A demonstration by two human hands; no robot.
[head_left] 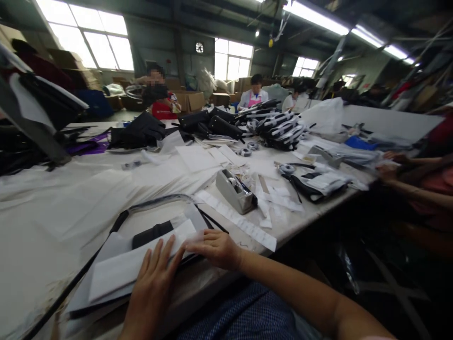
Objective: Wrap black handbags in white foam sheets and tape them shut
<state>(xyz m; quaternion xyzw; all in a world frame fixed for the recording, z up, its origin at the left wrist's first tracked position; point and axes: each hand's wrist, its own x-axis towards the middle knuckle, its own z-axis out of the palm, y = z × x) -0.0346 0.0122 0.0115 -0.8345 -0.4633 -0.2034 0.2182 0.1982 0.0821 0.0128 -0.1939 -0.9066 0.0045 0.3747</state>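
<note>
Left hand (154, 278) is laid flat, fingers spread, on the white folded sheet (130, 264) at lower left of frame, prob. to pin it down. Right hand (215, 248) is set just beside, fingers curled onto the sheet's right edge, nothing gripped. Sheet is kept inside a clear bag w/ black trim (152, 212) on the bench (53, 208). Tape dispenser (236, 190) is parked near, centre frame.

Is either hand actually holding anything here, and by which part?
Nothing is gripped. The left hand lies flat on the white paper sheet; the right hand presses its upper right edge.
</note>
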